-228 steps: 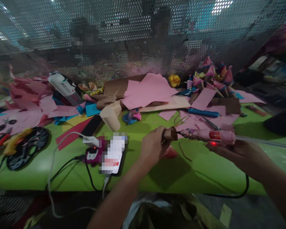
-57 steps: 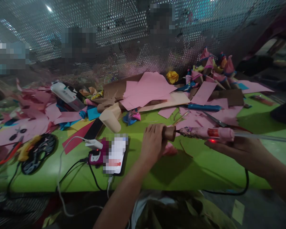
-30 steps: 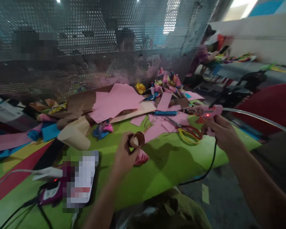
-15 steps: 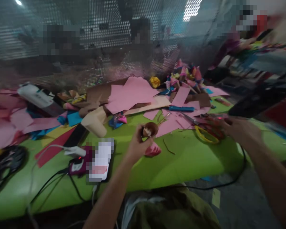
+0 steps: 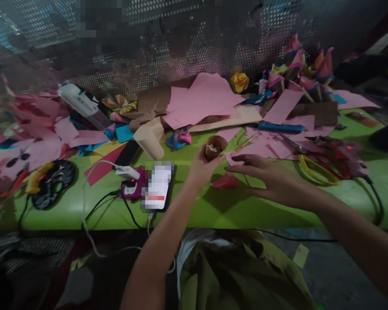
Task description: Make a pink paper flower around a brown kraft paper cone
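Note:
My left hand (image 5: 202, 165) is closed round a small brown paper cone (image 5: 215, 147), held upright above the green table (image 5: 187, 211), with pale glue showing in its mouth. My right hand (image 5: 271, 178) is empty, fingers stretched out flat, reaching leftward just above a folded pink paper piece (image 5: 224, 181) that lies on the table beside the cone. The pink glue gun (image 5: 349, 157) lies on the table at the right, its red light on, next to yellow-handled scissors (image 5: 313, 168).
A phone (image 5: 157, 186) on a charger and cables sit left of my hands. Pink paper sheets (image 5: 203, 101), a cream paper roll (image 5: 148, 140), finished paper cones (image 5: 297, 69) and a blue cutter (image 5: 280, 127) crowd the back. A perforated metal screen (image 5: 168, 43) stands behind the table.
My right hand has set the glue gun down at the right and moved left, empty, toward the pink piece. The left hand keeps the brown cone, now turned mouth up.

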{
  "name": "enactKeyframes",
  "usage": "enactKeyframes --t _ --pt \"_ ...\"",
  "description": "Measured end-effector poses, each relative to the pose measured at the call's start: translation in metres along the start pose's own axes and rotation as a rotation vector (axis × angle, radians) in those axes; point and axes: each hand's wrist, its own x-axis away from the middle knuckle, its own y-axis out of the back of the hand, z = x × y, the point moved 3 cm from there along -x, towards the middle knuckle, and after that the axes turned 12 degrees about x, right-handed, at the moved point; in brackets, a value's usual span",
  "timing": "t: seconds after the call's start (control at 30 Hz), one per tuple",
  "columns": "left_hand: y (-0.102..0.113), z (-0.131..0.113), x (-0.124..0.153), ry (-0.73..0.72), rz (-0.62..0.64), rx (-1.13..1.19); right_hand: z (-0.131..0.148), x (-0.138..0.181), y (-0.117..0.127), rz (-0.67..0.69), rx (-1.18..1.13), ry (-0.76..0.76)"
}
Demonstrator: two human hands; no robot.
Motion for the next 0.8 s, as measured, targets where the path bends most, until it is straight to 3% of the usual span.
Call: enactKeyframes --t 0.1,0.17,0.4,0.57,0.8 --pt "0.001 -0.004 0.0 0.01 -0.009 0.018 0.004 -0.017 -0.021 0.023 -0.021 0.034" --pt "0.003 -0.006 0.0 0.032 -0.043 0.038 0.0 -0.022 -0.022 -0.023 -0.152 -0.019" --pt "0.008 -0.004 0.0 0.125 -0.088 0.205 -0.026 -0.02 -0.009 -0.35 -0.937 -0.547" --pt "0.002 -0.002 0.005 0.179 -0.056 0.277 -0.024 -0.023 -0.021 -0.557 -1.201 -0.686" --pt "-0.012 0.006 0.009 0.18 -0.028 0.222 -0.003 -0.03 -0.031 -0.443 -1.202 -0.664"
